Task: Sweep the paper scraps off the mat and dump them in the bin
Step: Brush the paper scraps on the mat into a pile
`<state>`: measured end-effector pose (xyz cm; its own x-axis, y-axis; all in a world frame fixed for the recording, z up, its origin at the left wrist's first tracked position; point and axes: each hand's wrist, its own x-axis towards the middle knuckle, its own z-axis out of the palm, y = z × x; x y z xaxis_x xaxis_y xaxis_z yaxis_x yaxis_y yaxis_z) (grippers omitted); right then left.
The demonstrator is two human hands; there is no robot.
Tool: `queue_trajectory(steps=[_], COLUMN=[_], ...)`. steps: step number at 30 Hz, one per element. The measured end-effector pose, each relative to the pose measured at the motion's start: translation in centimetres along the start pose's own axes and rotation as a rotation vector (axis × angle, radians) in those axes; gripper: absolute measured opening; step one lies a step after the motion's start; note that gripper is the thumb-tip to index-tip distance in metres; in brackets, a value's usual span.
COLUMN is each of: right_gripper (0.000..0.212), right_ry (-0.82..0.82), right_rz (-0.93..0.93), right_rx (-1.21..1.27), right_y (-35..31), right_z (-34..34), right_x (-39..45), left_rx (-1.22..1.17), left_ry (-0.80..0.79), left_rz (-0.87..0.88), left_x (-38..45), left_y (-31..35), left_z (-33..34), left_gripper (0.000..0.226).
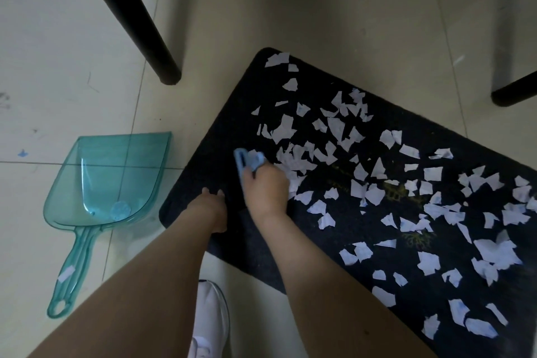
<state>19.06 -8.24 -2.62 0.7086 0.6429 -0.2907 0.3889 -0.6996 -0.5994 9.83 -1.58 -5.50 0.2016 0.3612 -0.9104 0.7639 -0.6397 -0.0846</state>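
A dark mat (pixel 220 136) lies on the tiled floor, strewn with several white paper scraps (pixel 343 136) across its middle and right side. My right hand (pixel 266 187) grips a small light-blue brush (pixel 242 161) at the mat's left part, right beside a cluster of scraps. My left hand (pixel 210 206) presses on the mat's near left corner with straight fingers. A clear teal dustpan (pixel 116 180) lies flat on the floor left of the mat, with its handle pointing toward me. No bin is in view.
Black furniture legs stand behind the mat at upper left (pixel 136 23) and at the right edge (pixel 514 90). My white shoe (pixel 209 317) is on the floor just below the mat's near edge. Pale tiles surround the mat.
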Motion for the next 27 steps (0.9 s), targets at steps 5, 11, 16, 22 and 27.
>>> queue_trajectory(steps=[5,11,16,22,27], right_gripper=[0.031,0.032,0.03,0.027,0.031], right_ry=[0.382,-0.024,0.167,0.218,-0.019], right_rz=[0.318,-0.004,0.286,0.22,0.09], right_rx=[0.227,0.115,0.21,0.415,0.261], right_y=[3.4,0.0,2.5,2.0,0.5], right_z=[-2.5,-0.6,-2.2,-2.8,0.0], right_x=[-0.6,-2.2,0.1,-2.6,-1.8], left_rx=[-0.016,0.014,-0.017,0.012,0.057], left_ry=[-0.017,-0.003,0.002,-0.005,0.014], left_rz=[-0.006,-0.022,-0.004,-0.032,-0.034], left_x=[-0.1,-0.3,-0.6,-0.4,-0.2], left_y=[-0.2,-0.1,-0.6,-0.3,-0.4], left_z=[-0.1,0.3,0.4,0.3,0.6], left_gripper=[0.087,0.086,0.084,0.082,0.079])
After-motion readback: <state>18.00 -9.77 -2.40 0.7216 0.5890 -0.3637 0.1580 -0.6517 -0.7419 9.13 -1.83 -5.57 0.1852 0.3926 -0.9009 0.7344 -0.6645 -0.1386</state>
